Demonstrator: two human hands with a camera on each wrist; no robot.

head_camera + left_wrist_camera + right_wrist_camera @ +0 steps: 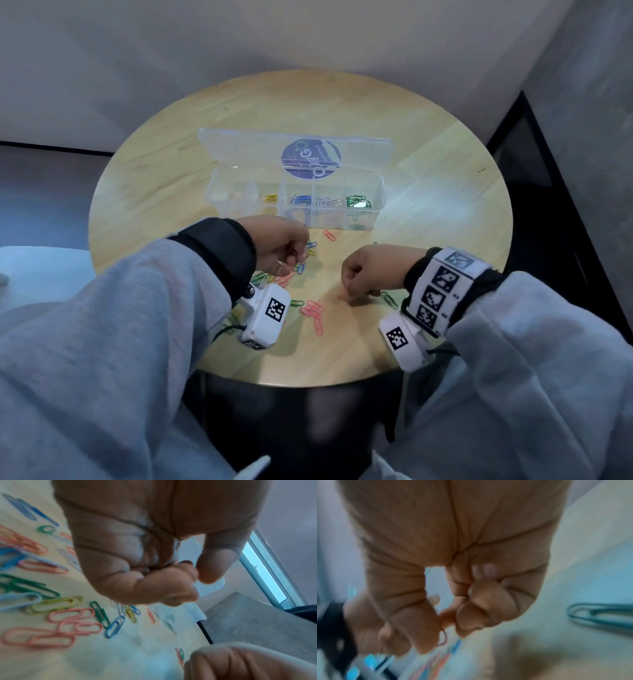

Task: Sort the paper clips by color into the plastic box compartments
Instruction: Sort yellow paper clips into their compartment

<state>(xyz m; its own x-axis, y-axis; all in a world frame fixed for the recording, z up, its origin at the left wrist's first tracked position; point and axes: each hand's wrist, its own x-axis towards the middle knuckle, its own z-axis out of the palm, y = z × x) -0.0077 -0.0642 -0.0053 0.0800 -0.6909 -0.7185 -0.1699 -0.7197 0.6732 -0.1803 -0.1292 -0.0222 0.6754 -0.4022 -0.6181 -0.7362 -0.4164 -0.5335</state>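
The clear plastic box (371, 219) stands open mid-table and holds yellow (270, 198), blue (301, 200), white (325, 201) and green clips (358, 202) in separate compartments. Loose clips lie in front of it, among them pink ones (313, 310) (39, 637), a green one (388, 298) (599, 615) and a blue one (115, 627). My left hand (298, 257) (197, 574) hovers over the pile with fingers curled and thumb against forefinger; no clip shows in it. My right hand (347, 294) (448, 626) is down at the tabletop, pinching a thin pink clip (443, 638).
The round wooden table (479, 192) ends just behind my wrists and drops to a dark floor. The box's lid (239, 147), with a round blue sticker (311, 159), lies open behind the box. A single pink clip (329, 235) lies near the box front.
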